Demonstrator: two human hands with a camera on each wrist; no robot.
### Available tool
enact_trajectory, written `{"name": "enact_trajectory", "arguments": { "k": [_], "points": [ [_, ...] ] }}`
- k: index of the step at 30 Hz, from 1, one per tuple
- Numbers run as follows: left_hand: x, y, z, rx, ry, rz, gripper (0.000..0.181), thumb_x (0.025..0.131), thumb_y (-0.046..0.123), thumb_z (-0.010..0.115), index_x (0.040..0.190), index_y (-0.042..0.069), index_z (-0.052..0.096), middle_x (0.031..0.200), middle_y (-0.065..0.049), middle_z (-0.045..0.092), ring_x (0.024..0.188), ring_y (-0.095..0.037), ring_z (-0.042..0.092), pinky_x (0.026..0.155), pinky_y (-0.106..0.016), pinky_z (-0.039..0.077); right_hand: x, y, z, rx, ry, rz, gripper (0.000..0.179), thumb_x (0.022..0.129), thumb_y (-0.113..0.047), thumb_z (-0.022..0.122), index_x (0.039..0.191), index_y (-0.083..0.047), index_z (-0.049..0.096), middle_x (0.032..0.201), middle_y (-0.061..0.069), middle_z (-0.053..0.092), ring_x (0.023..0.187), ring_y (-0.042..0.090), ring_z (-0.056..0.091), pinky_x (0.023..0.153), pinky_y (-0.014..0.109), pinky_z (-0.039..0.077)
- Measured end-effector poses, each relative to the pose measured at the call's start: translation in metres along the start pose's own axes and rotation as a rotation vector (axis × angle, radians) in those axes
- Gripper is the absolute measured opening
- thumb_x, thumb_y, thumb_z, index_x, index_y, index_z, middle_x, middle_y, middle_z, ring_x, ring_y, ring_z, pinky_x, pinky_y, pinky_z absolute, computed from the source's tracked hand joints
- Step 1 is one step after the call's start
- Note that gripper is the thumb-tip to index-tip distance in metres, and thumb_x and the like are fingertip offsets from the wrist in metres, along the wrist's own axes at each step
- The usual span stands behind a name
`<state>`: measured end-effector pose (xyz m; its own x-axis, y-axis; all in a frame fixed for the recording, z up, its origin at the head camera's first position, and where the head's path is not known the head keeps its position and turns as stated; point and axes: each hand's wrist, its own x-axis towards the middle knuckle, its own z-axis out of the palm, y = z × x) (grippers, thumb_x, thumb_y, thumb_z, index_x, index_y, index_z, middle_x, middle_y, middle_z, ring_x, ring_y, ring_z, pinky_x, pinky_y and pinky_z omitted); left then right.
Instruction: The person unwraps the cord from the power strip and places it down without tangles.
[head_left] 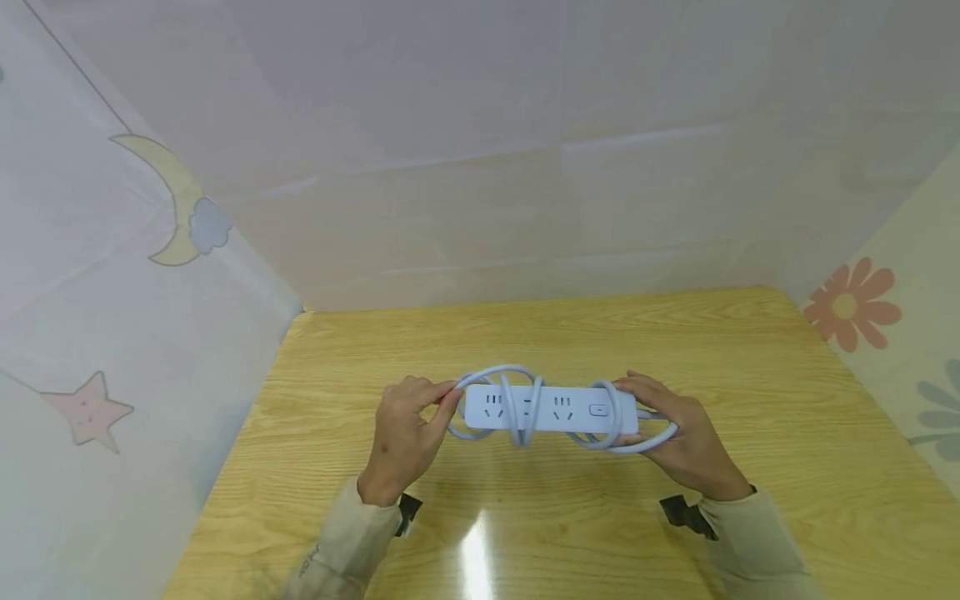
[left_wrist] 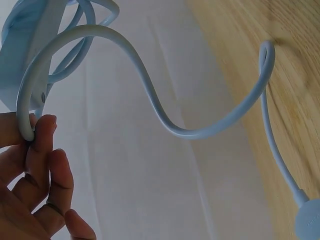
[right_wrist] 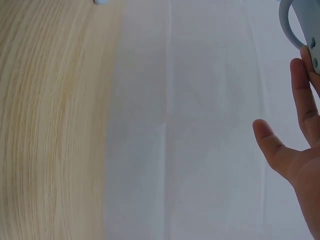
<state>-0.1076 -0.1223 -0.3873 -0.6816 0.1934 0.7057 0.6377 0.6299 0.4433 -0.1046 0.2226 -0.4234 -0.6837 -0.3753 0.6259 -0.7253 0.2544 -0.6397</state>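
Observation:
A white power strip (head_left: 551,408) is held level above the table, its sockets and switch facing up. Several loops of its white cord (head_left: 508,408) wrap round the body. At the strip's left end my left hand (head_left: 408,425) pinches the cord between thumb and fingertips. My right hand (head_left: 686,433) grips the strip's right end, with a cord loop passing by the palm. In the left wrist view the free cord (left_wrist: 192,134) swings out from the pinching fingers (left_wrist: 45,132) and curves down to a round plug (left_wrist: 309,220). The right wrist view shows only a corner of the strip (right_wrist: 314,35) at the fingertips.
The wooden table (head_left: 337,350) lies beneath both hands. Pale sheeting (head_left: 450,233) rises behind its far edge, and printed walls with a moon (head_left: 168,200) and a flower (head_left: 851,304) stand at the sides. Dark straps (head_left: 686,515) show near the wrists.

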Motion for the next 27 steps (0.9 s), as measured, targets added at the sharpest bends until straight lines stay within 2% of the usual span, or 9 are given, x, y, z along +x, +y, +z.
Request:
{"name": "enact_trajectory", "arguments": {
  "k": [8,15,22,27],
  "points": [
    [-0.0035,-0.0033,0.0024,-0.001,-0.045,-0.007,0.011,0.083,0.004,0.081,0.093,0.003,0.079,0.073,0.001,0.071,0.065,-0.013,0.057,0.065,-0.032,0.039,0.0016,0.0003,0.0024,-0.020,0.032,-0.050,0.058,0.090,-0.038,0.070,0.126,0.006,0.062,0.129,-0.008,0.063,0.131,0.008,0.050,0.111,0.024,0.033],
    [-0.0068,-0.0046,0.0040,0.010,-0.090,-0.025,0.011,0.082,0.004,0.081,0.092,0.003,0.079,0.076,0.001,0.072,0.068,-0.014,0.060,0.066,-0.032,0.041,0.0058,0.0008,0.0053,-0.018,0.102,-0.150,0.059,0.091,-0.037,0.071,0.122,0.012,0.062,0.123,0.004,0.068,0.124,0.011,0.058,0.112,0.030,0.035],
    [-0.0090,-0.0048,0.0035,0.025,-0.133,-0.035,0.012,0.083,0.004,0.080,0.095,0.004,0.079,0.080,0.000,0.074,0.070,-0.016,0.061,0.067,-0.032,0.041,0.0043,-0.0005,0.0030,-0.048,0.084,-0.070,0.059,0.092,-0.041,0.069,0.123,0.009,0.063,0.125,-0.005,0.066,0.124,0.005,0.055,0.112,0.028,0.034],
    [-0.0099,-0.0028,0.0021,0.038,-0.169,-0.063,0.013,0.083,0.004,0.080,0.096,0.005,0.080,0.083,0.000,0.075,0.069,-0.012,0.057,0.066,-0.029,0.036,0.0046,-0.0009,0.0027,-0.065,0.093,-0.069,0.060,0.092,-0.042,0.068,0.122,0.009,0.063,0.125,-0.005,0.066,0.123,0.005,0.056,0.111,0.028,0.035]
  ]
}}
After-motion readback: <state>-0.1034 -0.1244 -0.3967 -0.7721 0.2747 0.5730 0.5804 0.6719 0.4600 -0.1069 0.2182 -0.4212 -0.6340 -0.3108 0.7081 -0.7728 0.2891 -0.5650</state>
